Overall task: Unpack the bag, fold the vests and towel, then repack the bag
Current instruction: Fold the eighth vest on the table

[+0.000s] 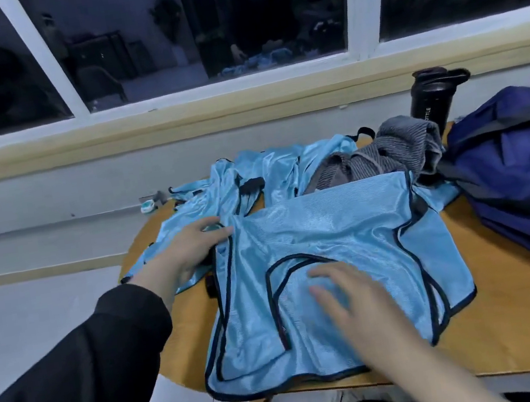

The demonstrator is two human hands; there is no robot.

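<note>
Light-blue mesh with dark piping makes up the vest [325, 247] spread flat on the near half of the wooden table [515, 318], its hem hanging just over the near edge. Behind it, toward the far left, more of the same blue fabric lies in a crumpled heap [272, 168]; how many vests are in that heap cannot be counted from the folds. 1 grey striped towel [396, 146] sits bunched at the far side, touching the heap and partly tucked behind the flat vest's far edge. 1 navy bag [520, 169] slumps on the right end of the table, just beside the towel. 1 black bottle [432, 100] stands upright behind the towel, near the wall.

The left hand [185, 250], in a black sleeve, rests on the vest's left edge with fingers curled loosely over the fabric and piping; whether it pinches the cloth cannot be told. The right hand [358, 304], blurred, lies over the vest's middle below the neck opening, fingers straight and spread, gripping nothing.

1 small teal-and-white object [147, 207] lies at the table's far left edge, too small to identify. A white-framed window [351, 5] fills the far wall, dark outside.
</note>
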